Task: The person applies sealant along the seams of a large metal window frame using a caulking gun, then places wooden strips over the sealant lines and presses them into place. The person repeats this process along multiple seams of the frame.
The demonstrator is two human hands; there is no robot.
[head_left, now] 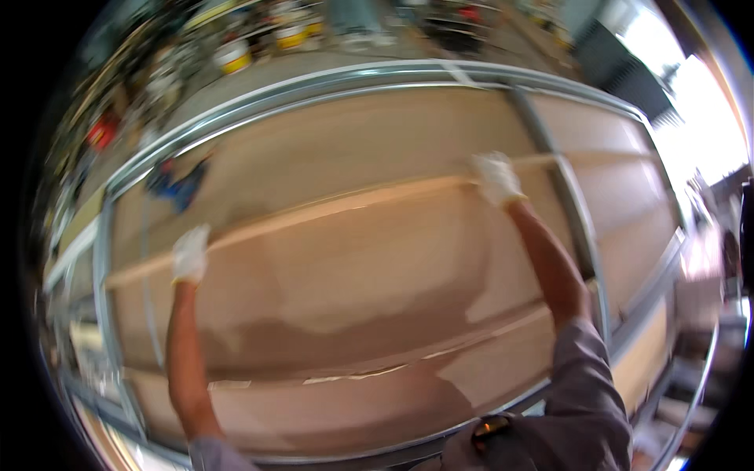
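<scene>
A grey concrete floor (259, 78) lies beyond the silver metal stud frame (377, 72); cluttered yellow-and-white buckets (233, 55) stand above it, bright daylight opening (691, 102) to its right.

Both the left hand (190, 253) and the right hand (496, 177) wear white fabric gloves (slightly grubby), forearms bare, with grey short sleeves showing at the lower edge

A blue power tool (177, 182) is lying on the brown panel near the upper left corner of the metal frame (345, 76). Beyond the frame, yellow and white buckets (233, 56) are standing on the floor, and a red object (102, 130) is sitting at the blurred left. Bright daylight (699, 118) is pouring in at the right.
</scene>
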